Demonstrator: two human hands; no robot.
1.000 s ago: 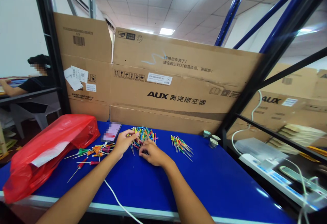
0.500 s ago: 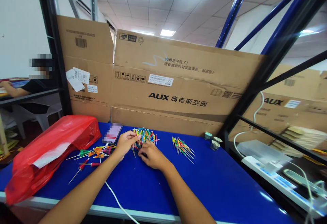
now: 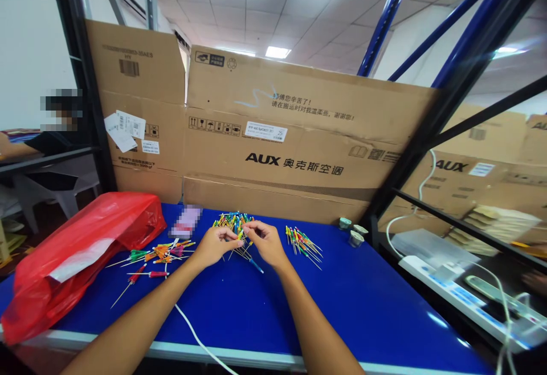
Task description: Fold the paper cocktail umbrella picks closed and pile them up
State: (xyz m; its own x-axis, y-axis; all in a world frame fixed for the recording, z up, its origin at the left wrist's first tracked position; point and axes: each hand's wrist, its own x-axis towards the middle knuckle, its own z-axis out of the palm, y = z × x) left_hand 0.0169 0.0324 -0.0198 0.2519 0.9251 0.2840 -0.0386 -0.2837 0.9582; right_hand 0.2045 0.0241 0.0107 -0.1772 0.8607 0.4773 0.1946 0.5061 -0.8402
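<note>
A heap of colourful paper-umbrella picks (image 3: 233,221) lies on the blue table near the cardboard. In front of it, my left hand (image 3: 219,245) has thumb and fingers pinched together at a small yellow-tipped piece. My right hand (image 3: 265,243) pinches beside it, its fingertips almost meeting the left ones; what it grips is too small to make out. A blue pick (image 3: 256,265) lies just below the right hand. Another bunch of picks (image 3: 302,241) is to the right, and loose orange, green and pink ones (image 3: 164,251) are to the left.
A red plastic bag (image 3: 85,255) covers the table's left side. A phone (image 3: 187,221) with a white cable (image 3: 192,329) lies behind the loose picks. Small tubs (image 3: 356,238) stand at the back right, near a power strip (image 3: 448,295). A person (image 3: 64,124) sits far left.
My right hand has risen from the table beside the heap to meet my left hand's fingertips. A blue pick now shows below it. The whole view has shifted slightly.
</note>
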